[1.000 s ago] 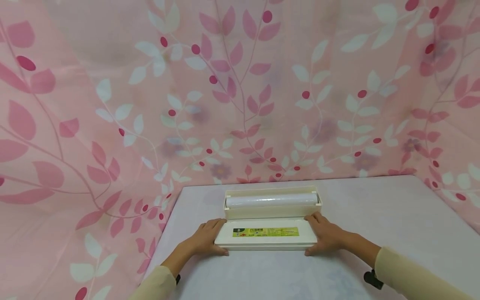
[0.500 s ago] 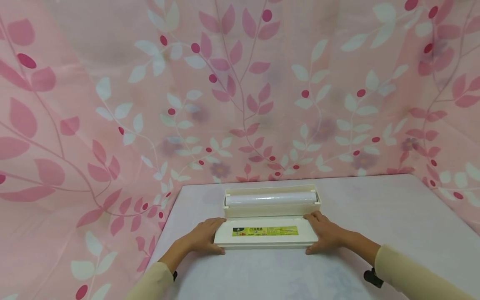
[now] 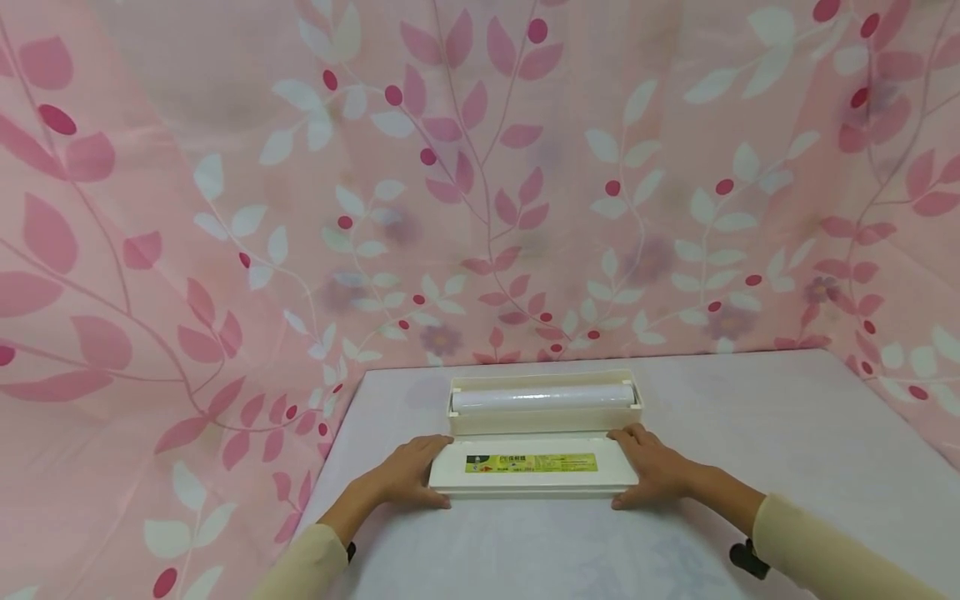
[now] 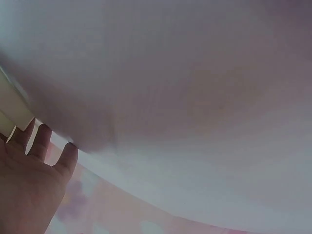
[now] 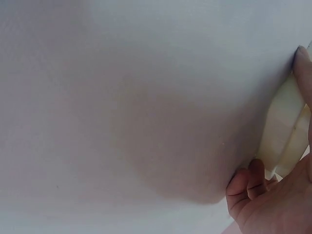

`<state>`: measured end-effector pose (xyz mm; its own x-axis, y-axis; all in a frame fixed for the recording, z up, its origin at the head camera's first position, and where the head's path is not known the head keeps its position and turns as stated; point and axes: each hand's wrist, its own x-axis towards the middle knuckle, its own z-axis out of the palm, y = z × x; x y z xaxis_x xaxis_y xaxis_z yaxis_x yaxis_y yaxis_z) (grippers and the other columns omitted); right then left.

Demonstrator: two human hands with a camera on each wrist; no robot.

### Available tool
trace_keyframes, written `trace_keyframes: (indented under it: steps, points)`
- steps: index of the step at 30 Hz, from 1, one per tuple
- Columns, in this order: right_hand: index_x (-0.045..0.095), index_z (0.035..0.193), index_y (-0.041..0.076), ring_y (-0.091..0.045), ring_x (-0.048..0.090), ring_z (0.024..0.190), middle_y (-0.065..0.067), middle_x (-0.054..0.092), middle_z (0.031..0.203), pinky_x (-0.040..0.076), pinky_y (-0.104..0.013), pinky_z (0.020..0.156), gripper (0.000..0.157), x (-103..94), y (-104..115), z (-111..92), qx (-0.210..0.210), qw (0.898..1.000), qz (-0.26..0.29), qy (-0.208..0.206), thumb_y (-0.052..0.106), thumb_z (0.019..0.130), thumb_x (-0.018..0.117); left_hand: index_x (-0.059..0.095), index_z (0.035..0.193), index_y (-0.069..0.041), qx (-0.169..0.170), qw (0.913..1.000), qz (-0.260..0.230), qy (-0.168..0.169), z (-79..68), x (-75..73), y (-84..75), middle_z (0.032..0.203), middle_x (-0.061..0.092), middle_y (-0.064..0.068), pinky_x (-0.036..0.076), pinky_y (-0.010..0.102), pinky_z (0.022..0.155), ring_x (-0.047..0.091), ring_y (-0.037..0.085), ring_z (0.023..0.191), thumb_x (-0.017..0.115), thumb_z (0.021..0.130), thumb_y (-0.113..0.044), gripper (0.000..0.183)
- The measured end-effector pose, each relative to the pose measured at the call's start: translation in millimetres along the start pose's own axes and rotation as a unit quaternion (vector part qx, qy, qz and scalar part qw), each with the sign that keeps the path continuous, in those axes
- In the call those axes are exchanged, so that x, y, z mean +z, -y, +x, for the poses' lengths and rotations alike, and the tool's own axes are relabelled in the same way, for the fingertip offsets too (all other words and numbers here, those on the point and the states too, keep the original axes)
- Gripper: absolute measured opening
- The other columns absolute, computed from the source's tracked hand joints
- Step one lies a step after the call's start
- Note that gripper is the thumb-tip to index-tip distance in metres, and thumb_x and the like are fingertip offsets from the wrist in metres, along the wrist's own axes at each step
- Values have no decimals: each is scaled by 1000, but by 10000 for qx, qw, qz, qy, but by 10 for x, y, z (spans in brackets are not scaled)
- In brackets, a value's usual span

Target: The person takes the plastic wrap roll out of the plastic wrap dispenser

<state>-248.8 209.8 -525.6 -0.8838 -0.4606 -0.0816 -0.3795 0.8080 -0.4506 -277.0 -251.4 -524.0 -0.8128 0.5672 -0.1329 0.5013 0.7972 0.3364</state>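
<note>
A long white cling film box (image 3: pixel 543 422) stands open on the table in the head view, with a shiny white roll of cling film (image 3: pixel 543 399) lying in it. Directly in front lies its flat white lid (image 3: pixel 615 468), with a yellow-green label (image 3: pixel 531 463) facing up. My left hand (image 3: pixel 408 473) holds the lid's left end, thumb at the front corner and fingers towards the back. At the opposite end my right hand (image 3: pixel 651 468) grips the lid the same way. Only a cream-coloured end of the lid (image 5: pixel 282 127) shows beside the fingers in the right wrist view.
A pale cloth covers the table (image 3: pixel 750 433). Behind it and along both sides hangs a pink curtain (image 3: pixel 510 208) with leaf and berry prints. The box sits close to the table's back edge.
</note>
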Motion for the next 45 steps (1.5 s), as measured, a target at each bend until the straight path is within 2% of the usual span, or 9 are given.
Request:
trace_keyframes:
  steps: [7, 18, 24, 29, 32, 35, 39, 42, 45]
  points:
    - [37, 146, 7, -28, 44, 117, -12, 41, 134, 45, -53, 96, 111, 6, 2, 4, 58, 10000, 38, 23, 61, 62, 86, 35, 152, -16, 14, 10000, -31, 0, 0, 0, 0, 153, 43, 3, 33, 58, 113, 37, 28, 143, 78, 69, -66, 106]
    - [30, 149, 2, -31, 43, 120, -19, 37, 139, 44, -59, 100, 117, -13, 8, -22, 83, 9997, 160, -134, 58, 64, 87, 31, 153, -16, 257, 9992, 282, -132, -8, -32, 11, 151, 43, 6, 36, 56, 111, 39, 29, 141, 74, 70, -72, 109]
    - [26, 148, -3, -34, 45, 120, -24, 39, 137, 46, -55, 97, 122, -19, 24, -64, -83, 9991, 95, -412, 55, 61, 89, 22, 157, -16, 379, 9992, -16, -144, -42, -35, 35, 153, 37, 8, 39, 55, 110, 40, 29, 139, 75, 68, -73, 119]
    - [21, 148, -8, -39, 44, 126, -27, 36, 141, 47, -55, 97, 132, -4, 21, -172, -236, 9972, -106, -706, 61, 58, 88, 22, 157, -14, 44, 9993, -245, -287, -122, -34, 55, 157, 29, 15, 38, 63, 107, 34, 37, 142, 75, 71, -70, 115]
    - [26, 146, -5, -40, 45, 125, -26, 36, 141, 52, -54, 90, 126, -20, 29, -249, -262, 9943, -401, -948, 69, 61, 82, 24, 157, -14, -141, 9981, -177, -581, -179, -20, 57, 160, 27, 18, 35, 67, 106, 31, 40, 144, 72, 75, -69, 110]
    - [35, 142, -1, -39, 50, 119, -23, 41, 138, 54, -53, 83, 115, -79, 36, -303, -401, 9868, -768, -1368, 72, 65, 78, 20, 158, -12, -106, 9957, 46, -916, -224, 9, 66, 161, 24, 20, 32, 67, 108, 28, 41, 146, 67, 79, -69, 108]
    - [42, 138, 2, -39, 51, 118, -22, 42, 139, 49, -60, 86, 98, -223, 38, -322, -383, 9780, -1017, -1783, 69, 74, 72, 12, 160, -12, -104, 9910, 394, -1273, -259, -3, 86, 163, 17, 20, 25, 68, 111, 25, 41, 147, 60, 86, -66, 103]
    - [40, 139, 3, -43, 50, 122, -24, 36, 146, 44, -66, 89, 90, -338, 20, -321, -206, 9763, -1100, -1850, 65, 81, 68, 12, 160, -16, -214, 9873, 643, -1437, -245, -55, 106, 166, 12, 17, 17, 70, 112, 22, 40, 148, 55, 91, -63, 94]
    - [35, 145, 4, -48, 46, 127, -27, 28, 153, 39, -69, 93, 90, -411, -31, -319, -66, 9757, -1208, -1826, 63, 84, 66, 13, 160, -19, -348, 9839, 877, -1517, -212, -107, 140, 167, 8, 14, 13, 71, 113, 20, 38, 149, 50, 93, -63, 88]
